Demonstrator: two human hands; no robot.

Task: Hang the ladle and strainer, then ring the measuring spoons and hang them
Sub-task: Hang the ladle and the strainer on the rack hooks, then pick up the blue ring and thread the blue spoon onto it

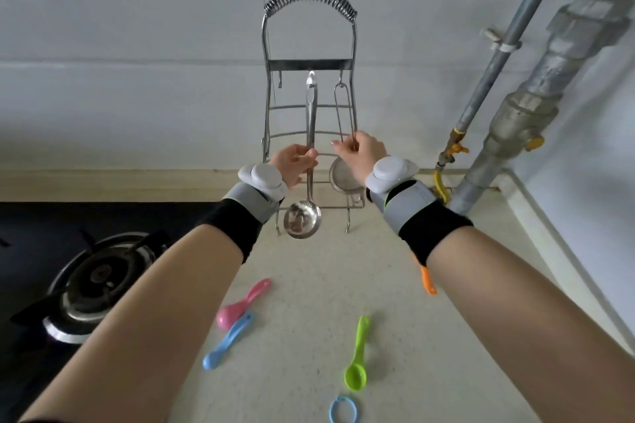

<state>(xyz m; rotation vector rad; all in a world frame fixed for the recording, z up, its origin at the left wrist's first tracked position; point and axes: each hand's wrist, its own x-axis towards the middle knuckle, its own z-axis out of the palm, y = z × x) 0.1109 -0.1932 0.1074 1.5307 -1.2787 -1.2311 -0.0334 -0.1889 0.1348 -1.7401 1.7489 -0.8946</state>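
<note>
A steel ladle [302,219] hangs from the middle hook of the wire rack [311,63]. My left hand [293,163] is closed around its handle. A small wire strainer [343,173] hangs from the right hook, and my right hand [360,153] pinches its thin wire handle. On the counter lie a pink measuring spoon [242,305], a blue one [228,342], a green one [358,355] and an orange one [429,282], the last partly hidden by my right forearm. A blue ring [342,409] lies near the bottom edge.
A gas burner [99,276] on a black hob sits at the left. Metal pipes [508,113] with yellow valves run down the right corner. The rack stands against the white wall at the back of the beige counter [309,285].
</note>
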